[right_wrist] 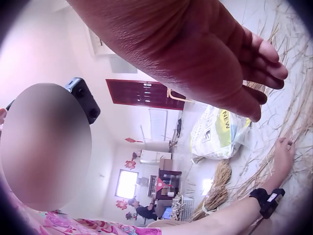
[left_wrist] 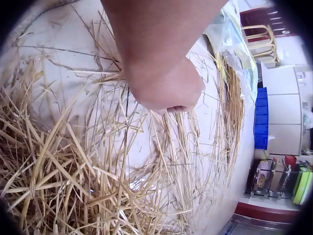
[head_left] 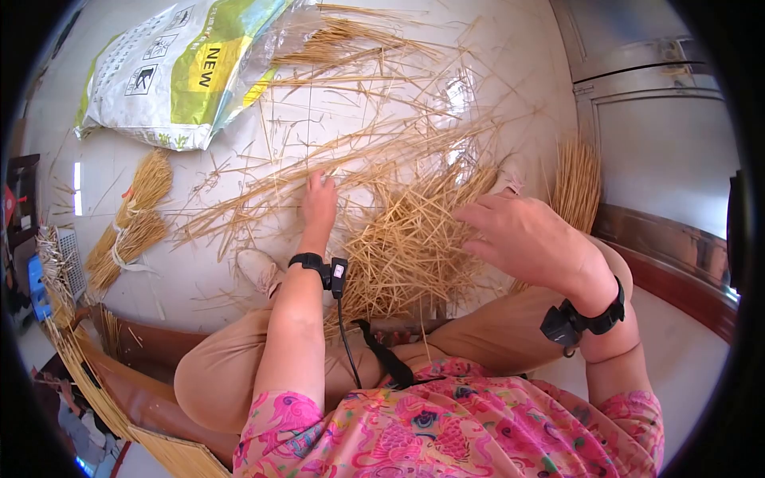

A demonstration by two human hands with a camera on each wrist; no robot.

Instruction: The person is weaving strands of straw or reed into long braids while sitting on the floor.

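Note:
My left hand (head_left: 319, 203) reaches down to the floor, its fingers curled round a few straw stalks (head_left: 279, 190) that lie in a long, loose spread. In the left wrist view the left hand (left_wrist: 164, 88) appears as a fist, and thin straw stalks (left_wrist: 181, 156) run out from beneath it. My right hand (head_left: 522, 235) hovers at the right edge of a heap of loose straw (head_left: 406, 247) between my legs. Seen from the right wrist, the right hand (right_wrist: 215, 63) has loosely extended fingers with nothing between them.
Tied straw bundles (head_left: 131, 219) lie at the left. A printed white-and-green sack (head_left: 159, 72) lies beyond them with more straw (head_left: 335, 44) at its mouth. Another straw bundle (head_left: 575, 183) stands by the metal cabinet (head_left: 661, 151). A shoe (head_left: 259, 269) is beside the heap.

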